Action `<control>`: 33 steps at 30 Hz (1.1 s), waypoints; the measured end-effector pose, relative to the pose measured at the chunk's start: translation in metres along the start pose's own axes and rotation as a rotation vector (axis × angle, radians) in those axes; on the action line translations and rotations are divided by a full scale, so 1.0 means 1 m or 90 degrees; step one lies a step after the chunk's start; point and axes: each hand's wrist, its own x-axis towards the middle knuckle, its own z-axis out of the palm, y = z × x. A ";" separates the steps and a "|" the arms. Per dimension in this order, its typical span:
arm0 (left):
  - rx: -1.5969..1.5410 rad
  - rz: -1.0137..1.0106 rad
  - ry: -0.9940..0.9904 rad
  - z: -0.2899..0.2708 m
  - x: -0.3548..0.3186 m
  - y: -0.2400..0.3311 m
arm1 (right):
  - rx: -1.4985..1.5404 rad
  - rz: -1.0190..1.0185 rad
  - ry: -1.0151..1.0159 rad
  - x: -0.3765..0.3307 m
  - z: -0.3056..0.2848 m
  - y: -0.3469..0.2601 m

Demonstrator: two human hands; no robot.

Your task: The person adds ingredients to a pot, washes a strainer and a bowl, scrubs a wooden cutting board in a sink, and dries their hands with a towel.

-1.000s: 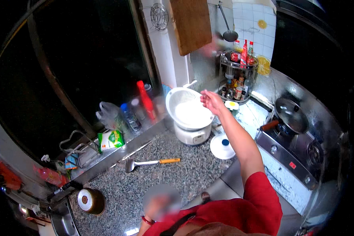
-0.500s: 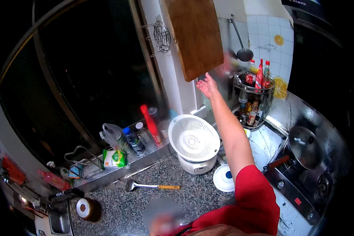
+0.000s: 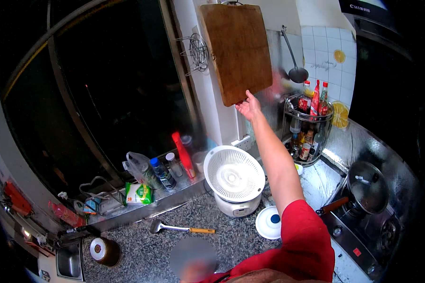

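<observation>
My right arm in a red sleeve stretches up and forward. At its end my right hand [image 3: 248, 108] grips the lower edge of a wooden cutting board [image 3: 238, 52], thumb over its front face, fingers curled under and behind. The board hangs upright on the wall. What may be my left hand [image 3: 192, 272] shows at the bottom edge inside a blurred grey disc; its fingers cannot be made out. Below the right forearm, a white slotted colander [image 3: 234, 172] sits on a white round appliance [image 3: 239, 207]. Beside it lies a white lid [image 3: 268, 222] with a blue knob.
On the granite counter lie a wooden-handled spatula [image 3: 182, 229] and a brown canister [image 3: 105, 251]. Bottles and a green packet [image 3: 139, 192] line the window ledge. A ladle [image 3: 298, 74] hangs above a condiment rack [image 3: 309, 115]. A covered pan [image 3: 367, 187] stands on the stove at right.
My right hand has moved up against the board's lower edge, its thumb now over the front. The whole view has shifted slightly downward; other things keep their places.
</observation>
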 end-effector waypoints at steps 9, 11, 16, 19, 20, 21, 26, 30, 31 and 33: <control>-0.040 -0.044 -0.041 0.000 -0.006 -0.011 | 0.029 0.003 -0.054 0.011 -0.018 0.000; -0.041 -0.055 -0.021 -0.004 -0.007 -0.014 | 0.057 0.004 -0.031 0.005 -0.014 0.003; -0.051 -0.058 0.022 -0.009 -0.009 -0.014 | 0.103 -0.013 -0.052 -0.009 -0.011 0.008; -0.056 -0.061 0.026 -0.009 -0.010 -0.015 | 0.109 -0.025 -0.059 -0.024 -0.004 0.003; -0.056 -0.061 0.027 -0.009 -0.010 -0.014 | 0.106 -0.027 -0.063 -0.028 -0.002 0.002; -0.056 -0.061 0.030 -0.010 -0.010 -0.015 | 0.102 -0.029 -0.067 -0.031 -0.001 0.002; -0.058 -0.064 0.033 -0.012 -0.010 -0.018 | 0.109 -0.026 -0.088 -0.031 -0.010 0.003; -0.062 -0.068 0.041 -0.016 -0.010 -0.021 | 0.153 -0.082 -0.150 -0.049 0.002 0.002; -0.064 -0.069 0.043 -0.017 -0.011 -0.023 | 0.183 -0.104 -0.180 -0.056 0.006 0.000; -0.066 -0.073 0.047 -0.020 -0.012 -0.026 | 0.244 -0.149 -0.240 -0.082 0.025 -0.007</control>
